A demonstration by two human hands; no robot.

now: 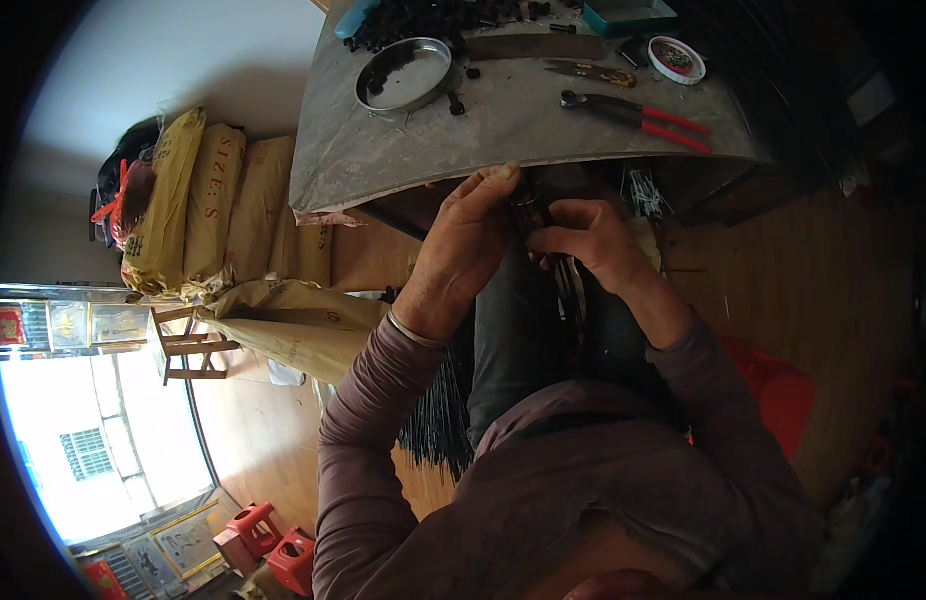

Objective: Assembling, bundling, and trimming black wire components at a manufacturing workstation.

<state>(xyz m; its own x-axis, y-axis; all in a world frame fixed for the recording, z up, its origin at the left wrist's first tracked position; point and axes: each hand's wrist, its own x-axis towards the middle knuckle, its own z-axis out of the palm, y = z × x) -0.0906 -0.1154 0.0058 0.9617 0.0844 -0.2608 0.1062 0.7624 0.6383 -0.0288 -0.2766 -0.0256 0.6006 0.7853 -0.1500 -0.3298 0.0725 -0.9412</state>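
Observation:
Over my lap, just below the table's near edge, both hands are closed around a slim dark piece (526, 208). Thin shiny rods or strips (566, 288) hang beneath it. My left hand (470, 235) grips it from the left, thumb up against its top end. From the other side my right hand (601, 248) pinches it lower down with thumb and forefinger. Shadow and fingers hide much of the piece, so its exact kind cannot be made out.
The grey table (383, 155) bears a round metal tray (405, 77), small black parts (423, 22), red-handled pliers (638, 117), thread snips (591, 72) and a small round dish (676, 60). Black rods (438, 425) stand left of my legs. Sacks (213, 205) and a wooden stool (195, 345) are farther left.

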